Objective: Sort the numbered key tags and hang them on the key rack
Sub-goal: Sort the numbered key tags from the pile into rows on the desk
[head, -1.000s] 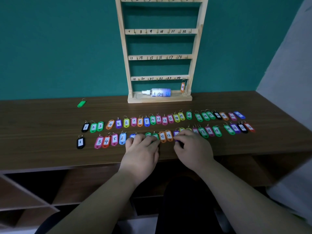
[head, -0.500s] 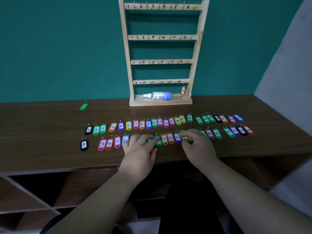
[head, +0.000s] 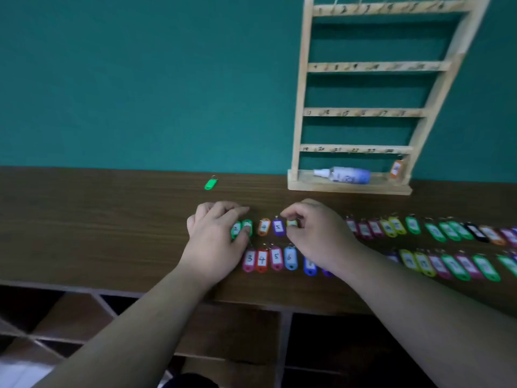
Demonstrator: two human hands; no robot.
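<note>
Two rows of coloured numbered key tags lie along the brown table [head: 84, 225]. My left hand [head: 215, 242] covers the left end of the back row, its thumb on a green tag [head: 247, 227] with the fingers curled above it. My right hand [head: 316, 236] pinches a yellow tag [head: 292, 223] just right of the orange tag 4 [head: 263, 227] and purple tag 5 [head: 278, 227]. In the front row, tags 3 [head: 249, 260] to 6 [head: 290, 257] show between my wrists. The wooden key rack [head: 302, 79] stands at the wall with one orange tag [head: 396, 169] hanging at its bottom right.
A spray bottle [head: 344, 175] lies on the rack's base. One green tag [head: 210, 184] lies alone near the wall, left of the rack. Both tag rows run on to the right edge, blurred. Open shelf compartments [head: 70, 317] sit under the table's front edge.
Both hands moved from the middle of the front row to the left end of the back row. The view swung left, so the rack now sits at the right.
</note>
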